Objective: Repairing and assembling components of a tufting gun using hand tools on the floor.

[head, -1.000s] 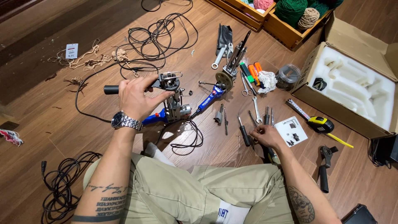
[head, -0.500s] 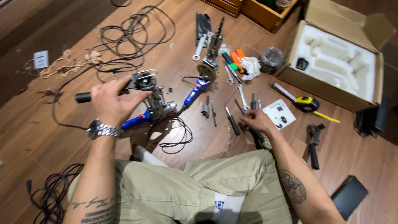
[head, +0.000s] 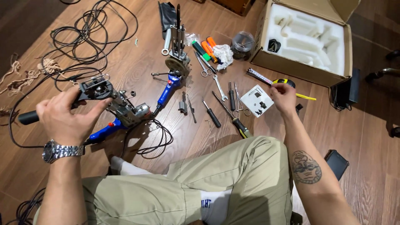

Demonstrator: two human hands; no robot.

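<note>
My left hand is closed around a metal-framed power tool with a blue handle, gripping it by its black side grip and holding it tilted just above the floor. My right hand is loosely curled, fingers bent down onto the floor, touching a white card with small parts and lying just beside a yellow tape measure; I cannot tell whether it pinches anything.

I am sitting on a dark brown wooden plank floor, my legs in khaki trousers folded in front of me. Black cables loop across the boards at upper left, with frayed twine beside them. A second blue-handled tool lies in the middle. Near it are scattered screwdrivers, a wrench, scissors and orange and green markers. An open cardboard box lined with white foam sits at upper right. A dark phone lies by my right forearm.
</note>
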